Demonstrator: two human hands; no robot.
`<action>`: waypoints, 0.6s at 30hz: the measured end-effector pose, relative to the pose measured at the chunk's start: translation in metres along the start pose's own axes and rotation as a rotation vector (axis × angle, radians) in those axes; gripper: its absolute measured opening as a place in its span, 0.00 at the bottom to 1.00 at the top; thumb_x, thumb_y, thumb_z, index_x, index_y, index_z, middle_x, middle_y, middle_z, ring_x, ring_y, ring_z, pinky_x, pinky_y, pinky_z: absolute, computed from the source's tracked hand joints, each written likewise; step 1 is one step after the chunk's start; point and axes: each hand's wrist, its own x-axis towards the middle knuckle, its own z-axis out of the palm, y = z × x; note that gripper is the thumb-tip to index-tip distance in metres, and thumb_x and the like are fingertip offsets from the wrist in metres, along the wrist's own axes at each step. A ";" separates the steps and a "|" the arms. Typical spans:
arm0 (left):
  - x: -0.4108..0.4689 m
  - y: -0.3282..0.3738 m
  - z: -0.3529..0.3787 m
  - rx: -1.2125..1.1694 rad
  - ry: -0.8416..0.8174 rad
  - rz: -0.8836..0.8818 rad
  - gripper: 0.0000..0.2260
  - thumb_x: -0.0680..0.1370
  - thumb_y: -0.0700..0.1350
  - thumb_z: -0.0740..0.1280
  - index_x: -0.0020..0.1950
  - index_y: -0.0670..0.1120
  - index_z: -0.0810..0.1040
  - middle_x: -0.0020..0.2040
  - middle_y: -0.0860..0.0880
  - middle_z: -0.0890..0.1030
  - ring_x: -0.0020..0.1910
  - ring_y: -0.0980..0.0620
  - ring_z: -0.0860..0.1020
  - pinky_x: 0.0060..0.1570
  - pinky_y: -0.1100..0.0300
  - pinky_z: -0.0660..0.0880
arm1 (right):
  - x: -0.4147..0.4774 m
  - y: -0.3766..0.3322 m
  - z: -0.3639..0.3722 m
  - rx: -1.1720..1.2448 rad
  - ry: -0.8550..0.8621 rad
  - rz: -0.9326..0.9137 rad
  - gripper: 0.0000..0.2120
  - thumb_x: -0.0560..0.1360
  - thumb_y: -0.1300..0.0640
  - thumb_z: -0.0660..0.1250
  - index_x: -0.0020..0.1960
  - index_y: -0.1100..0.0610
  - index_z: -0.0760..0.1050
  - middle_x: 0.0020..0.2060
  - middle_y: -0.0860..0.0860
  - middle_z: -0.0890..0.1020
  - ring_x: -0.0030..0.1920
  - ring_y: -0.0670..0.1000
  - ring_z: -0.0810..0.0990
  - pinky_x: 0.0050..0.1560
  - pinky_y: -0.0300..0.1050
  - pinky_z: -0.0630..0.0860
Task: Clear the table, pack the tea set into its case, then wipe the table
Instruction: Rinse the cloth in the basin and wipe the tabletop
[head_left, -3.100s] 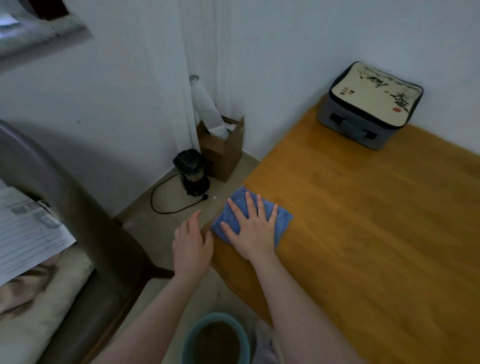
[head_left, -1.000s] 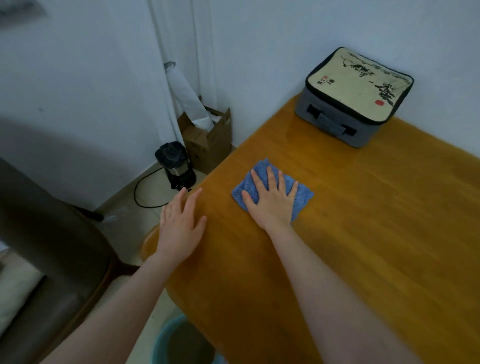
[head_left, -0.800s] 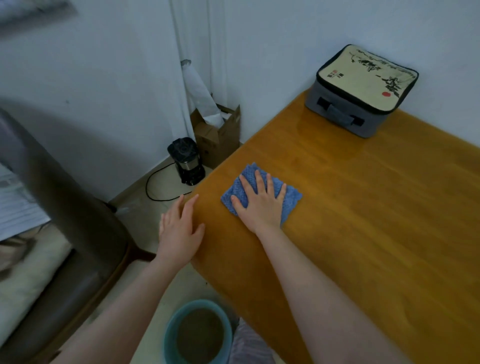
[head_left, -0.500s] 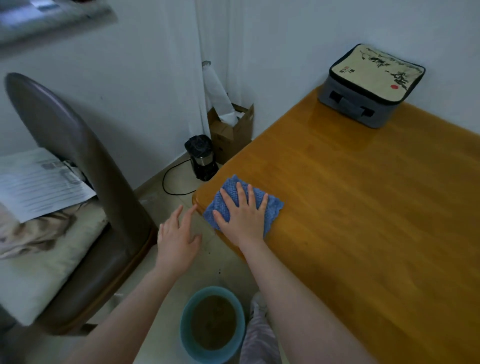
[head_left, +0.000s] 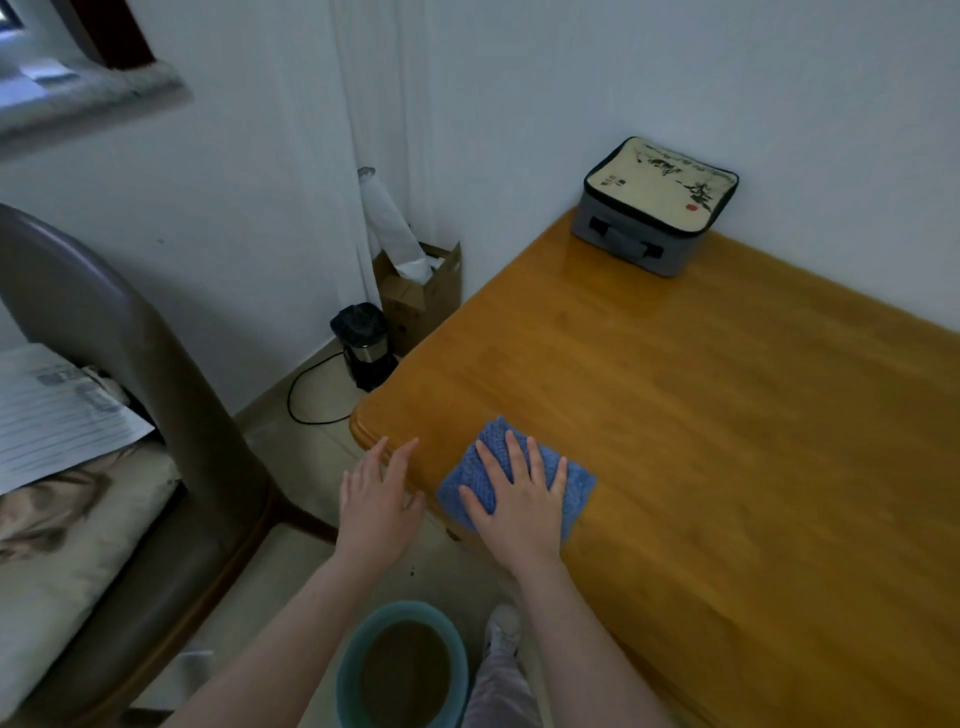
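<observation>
Brown and smooth-backed, a padded chair (head_left: 119, 364) fills the left side, with a printed sheet of paper (head_left: 57, 415) lying on its pale seat cushion. Right of it, on the floor by the wall, stands a black electric kettle (head_left: 363, 345) with its cord looped beside it. Just behind it is an open cardboard box (head_left: 423, 301) holding a white roll. Nearer, a round teal bucket (head_left: 343, 675) holds murky brown water. Above it the left hand (head_left: 376, 499) has straight, loose fingers and holds nothing; its fingertips are at the near left corner of the orange wooden counter (head_left: 727, 441), though contact is unclear. Just right, the right hand (head_left: 519, 501) lies flat with spread fingers, pressing a folded blue knitted cloth (head_left: 581, 487) onto the counter near its edge. At the counter's far corner, by the wall, sits the closed grey fabric case with a cream ink-painted lid (head_left: 657, 202).
</observation>
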 end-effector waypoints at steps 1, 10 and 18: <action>0.004 0.008 0.001 -0.029 0.011 0.023 0.28 0.79 0.49 0.63 0.77 0.58 0.55 0.78 0.47 0.53 0.77 0.45 0.53 0.75 0.45 0.49 | 0.002 0.004 -0.002 0.007 0.003 0.016 0.32 0.76 0.29 0.40 0.78 0.37 0.48 0.79 0.47 0.47 0.78 0.53 0.40 0.73 0.66 0.34; 0.067 0.058 0.022 0.030 -0.035 0.133 0.26 0.80 0.49 0.61 0.76 0.57 0.57 0.78 0.47 0.53 0.77 0.46 0.50 0.76 0.45 0.46 | 0.064 0.057 -0.019 0.031 0.028 0.123 0.32 0.76 0.29 0.40 0.78 0.37 0.48 0.79 0.47 0.46 0.78 0.53 0.40 0.73 0.66 0.34; 0.167 0.120 0.057 0.108 0.000 0.249 0.20 0.83 0.56 0.51 0.76 0.58 0.60 0.78 0.48 0.57 0.77 0.45 0.52 0.75 0.47 0.46 | 0.148 0.122 -0.038 0.029 0.064 0.206 0.31 0.77 0.30 0.44 0.78 0.38 0.49 0.79 0.47 0.47 0.78 0.53 0.41 0.73 0.66 0.36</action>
